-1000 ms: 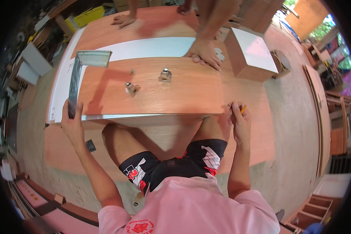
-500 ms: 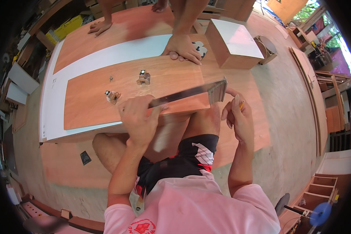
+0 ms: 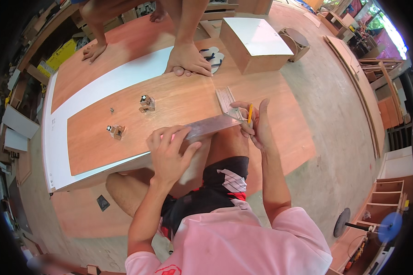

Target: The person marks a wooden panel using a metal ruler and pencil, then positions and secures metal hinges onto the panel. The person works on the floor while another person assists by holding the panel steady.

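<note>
Head view: I've got the try square (image 3: 214, 126) lying along the near edge of the plywood panel (image 3: 183, 103), blade running left to right, ridged stock angled away past the panel's right end. My left hand (image 3: 169, 153) covers the blade's left end; fingers bent over it, thumb set apart below. Can't tell if they grip or only press, since the fingers hide that end. My right hand (image 3: 263, 128) is at the square's corner, fingers closed round a yellow pencil (image 3: 250, 112), thumb sticking up. Pencil tip hard to make out, and so is the exact contact between fingers and square.

Panel sits on a white panel (image 3: 58, 137), mostly covered. Two cabinet hinges (image 3: 147, 104) on the plywood, plus a small metal piece (image 3: 112, 110) too tiny to identify. A co-worker's hands (image 3: 191, 58) rest at the far side, the body cut off by the top edge. Flip-flops (image 3: 214, 58) partly hidden behind the nearer of those hands, a white-topped box (image 3: 257, 41) beside them.

Writing: small dark marks on the white panel's left part, unreadable for me. Red emblem (image 3: 170, 270) on the pink shirt (image 3: 248, 233), cut by the lower edge. Rim of view goes dark, clutter there unclear.
</note>
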Motion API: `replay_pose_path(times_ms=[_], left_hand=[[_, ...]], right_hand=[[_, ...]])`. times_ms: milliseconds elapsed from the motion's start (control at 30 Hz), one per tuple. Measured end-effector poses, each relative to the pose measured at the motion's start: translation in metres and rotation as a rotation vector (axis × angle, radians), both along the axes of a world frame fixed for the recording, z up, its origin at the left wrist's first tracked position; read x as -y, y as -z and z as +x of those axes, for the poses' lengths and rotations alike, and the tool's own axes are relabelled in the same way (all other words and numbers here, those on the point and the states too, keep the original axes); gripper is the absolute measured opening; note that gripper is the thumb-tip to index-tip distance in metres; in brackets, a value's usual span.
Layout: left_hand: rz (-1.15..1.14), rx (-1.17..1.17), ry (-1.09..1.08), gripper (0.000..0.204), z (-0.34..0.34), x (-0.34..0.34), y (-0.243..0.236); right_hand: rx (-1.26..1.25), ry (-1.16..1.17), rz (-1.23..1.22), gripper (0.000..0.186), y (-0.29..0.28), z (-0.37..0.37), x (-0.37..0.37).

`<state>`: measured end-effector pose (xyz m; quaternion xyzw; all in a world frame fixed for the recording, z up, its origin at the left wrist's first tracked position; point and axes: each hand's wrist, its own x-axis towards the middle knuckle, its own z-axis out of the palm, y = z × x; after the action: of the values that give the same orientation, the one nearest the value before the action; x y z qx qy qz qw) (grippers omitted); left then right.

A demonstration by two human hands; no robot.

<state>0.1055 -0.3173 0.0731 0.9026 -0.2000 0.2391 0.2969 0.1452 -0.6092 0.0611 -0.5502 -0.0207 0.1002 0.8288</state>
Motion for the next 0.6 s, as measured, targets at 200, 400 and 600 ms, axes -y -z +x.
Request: replay_pose_path(times_ms=[200,400,600], left_hand=[[-0.227,-0.180,0.329,0.049,0.045,0.087,0.002],[-0.324,-0.137,0.333,0.028,0.060,0.134,0.021],[-0.300,-0.117,0.306,0.021,0.054,0.134,0.018]], right_hand=[[-0.120,0.182,-0.146,0.107,0.017,0.000,-0.005],[0.000,0.075,-0.067,0.103,0.018,0.003,0.002],[-0.034,0.140,-0.085,0.102,0.033,-0.006,0.002]])
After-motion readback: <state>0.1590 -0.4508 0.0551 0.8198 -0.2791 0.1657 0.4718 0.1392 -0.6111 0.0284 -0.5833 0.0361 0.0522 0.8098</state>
